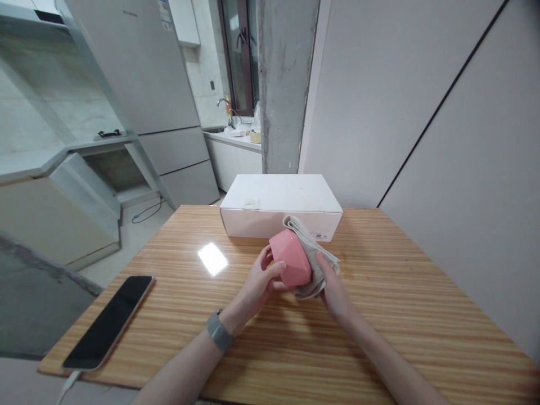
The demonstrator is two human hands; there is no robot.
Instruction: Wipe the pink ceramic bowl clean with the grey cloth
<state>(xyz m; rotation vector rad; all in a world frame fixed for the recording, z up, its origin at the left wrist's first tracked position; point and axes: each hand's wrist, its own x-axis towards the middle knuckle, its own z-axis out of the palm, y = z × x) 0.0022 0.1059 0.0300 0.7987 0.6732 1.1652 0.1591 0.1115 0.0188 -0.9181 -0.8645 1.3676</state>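
Note:
A pink faceted object [291,257], shaped like a small bowl or pot, is tilted on its side above the table. My left hand [265,275] grips it from the left, thumb on its outer face and fingers around the edge. My right hand [333,284] is closed on a folded grey cloth [314,261], its thumb on top. The cloth lies against the right side of the pink object. Whether that side is hollow is hidden behind the cloth.
A white box [280,194] stands at the far edge of the wood-grain table [379,315]. A phone [110,320] with a white cable [68,385] lies at the left edge. Beyond are a fridge [139,73] and a kitchen counter [236,138]. A pale wall [464,169] borders the right.

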